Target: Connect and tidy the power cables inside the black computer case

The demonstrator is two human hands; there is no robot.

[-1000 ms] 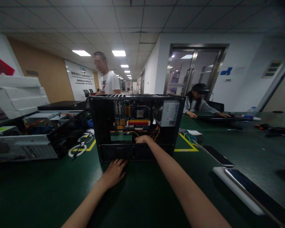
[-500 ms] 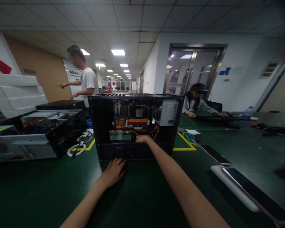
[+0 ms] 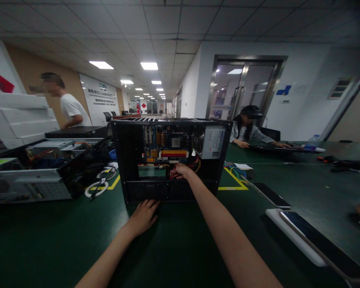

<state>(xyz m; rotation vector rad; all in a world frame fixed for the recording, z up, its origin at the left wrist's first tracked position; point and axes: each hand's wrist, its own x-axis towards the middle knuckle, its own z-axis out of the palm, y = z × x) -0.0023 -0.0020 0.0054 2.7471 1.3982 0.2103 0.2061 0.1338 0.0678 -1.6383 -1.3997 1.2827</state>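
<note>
Two bare hands work at a black computer case (image 3: 147, 193), which stands upright on the green table (image 3: 171, 256) with its open side facing near. The left hand (image 3: 144, 215) lies palm down on the table, fingers slightly spread and holding nothing; its fingertips come up to the near bottom edge of the case, though whether they press on it I cannot tell. The right hand (image 3: 183, 171) reaches over the lower panel into the case, its fingers drawn narrow and seemingly pinching red wires (image 3: 173, 175), just below the circuit board (image 3: 165, 138). As for how far along things are, the side cover is off, and the board, the fan (image 3: 199, 140) and the silver power box (image 3: 213, 143) sit in their places, the last two at the upper right. The wires look unsettled: a thin yellow wire (image 3: 165, 165) ends in the open left of the hand, and more hang below the power box. Sorting these and closing the side seem not yet done, while where each plug belongs is too small to tell. A second case (image 3: 45, 186), also open, lies well apart on the left.
</note>
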